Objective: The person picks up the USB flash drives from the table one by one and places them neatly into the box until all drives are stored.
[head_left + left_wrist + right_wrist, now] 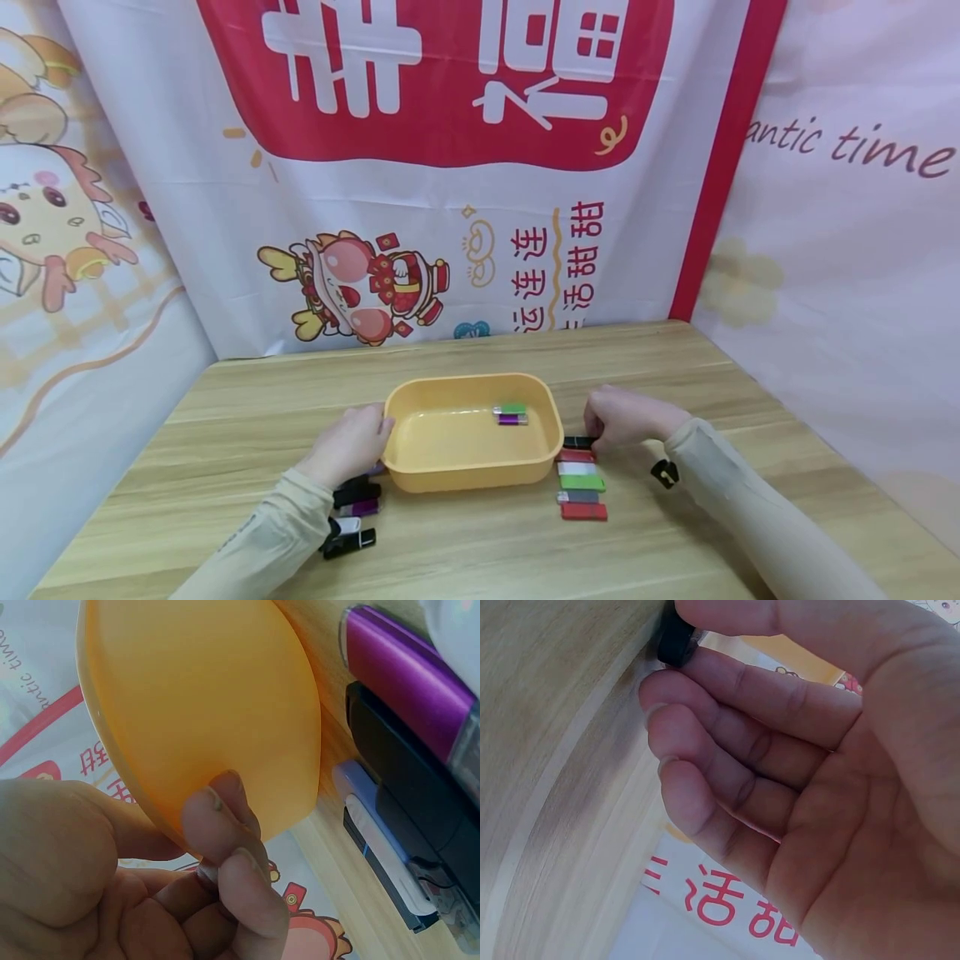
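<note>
A shallow yellow-orange plastic bin (472, 479) sits on the table. My left hand (348, 446) grips its left rim, thumb on one side of the wall and fingers on the other. Inside the bin, toward the right, a green USB stick (512, 409) and a purple USB stick (512, 420) lie side by side. To the right of the bin, my right hand (630, 415) pinches a black USB stick (676, 641) between thumb and index finger, close over the tabletop. This stick is at the far end of a column of USB sticks, just beyond a red one (576, 456).
Nearer in the right column lie white, green (582, 482), grey (579, 497) and red (583, 512) sticks. Left of the bin, partly hidden by my forearm, are more, including purple (405, 675) and black (349, 543) ones. A printed cloth (465, 192) hangs behind the table.
</note>
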`<state>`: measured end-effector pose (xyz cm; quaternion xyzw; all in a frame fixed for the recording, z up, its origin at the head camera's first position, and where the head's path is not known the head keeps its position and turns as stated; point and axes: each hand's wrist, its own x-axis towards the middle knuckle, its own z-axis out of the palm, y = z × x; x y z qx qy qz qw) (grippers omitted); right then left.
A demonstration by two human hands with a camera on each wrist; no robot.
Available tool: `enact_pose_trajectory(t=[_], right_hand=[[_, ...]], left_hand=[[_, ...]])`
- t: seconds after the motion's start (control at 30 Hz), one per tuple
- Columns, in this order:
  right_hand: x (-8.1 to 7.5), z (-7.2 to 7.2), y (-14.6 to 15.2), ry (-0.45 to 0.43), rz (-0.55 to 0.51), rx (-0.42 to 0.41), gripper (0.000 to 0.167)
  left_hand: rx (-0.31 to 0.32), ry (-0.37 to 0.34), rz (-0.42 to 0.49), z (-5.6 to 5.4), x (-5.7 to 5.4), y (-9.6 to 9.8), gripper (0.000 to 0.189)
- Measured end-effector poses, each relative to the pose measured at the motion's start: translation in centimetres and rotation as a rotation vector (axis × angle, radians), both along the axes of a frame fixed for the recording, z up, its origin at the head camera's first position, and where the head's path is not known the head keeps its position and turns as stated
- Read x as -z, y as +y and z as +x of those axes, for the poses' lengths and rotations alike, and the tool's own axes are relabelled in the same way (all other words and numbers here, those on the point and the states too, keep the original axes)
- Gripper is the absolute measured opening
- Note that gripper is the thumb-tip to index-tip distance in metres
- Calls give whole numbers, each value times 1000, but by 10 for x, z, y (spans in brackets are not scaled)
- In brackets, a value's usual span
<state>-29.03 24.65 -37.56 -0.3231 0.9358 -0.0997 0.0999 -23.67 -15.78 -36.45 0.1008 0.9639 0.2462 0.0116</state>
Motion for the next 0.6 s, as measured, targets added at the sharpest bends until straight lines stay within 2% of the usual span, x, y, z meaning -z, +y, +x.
enact_pose_trajectory(t=[0.4,0.6], right_hand=[[-5,0,3,-24,-10,51,14],[-10,1,7,-25,-17,47,14]], left_hand=[[3,-1,-4,2,-2,1,26],[4,7,-12,1,0,0,27]])
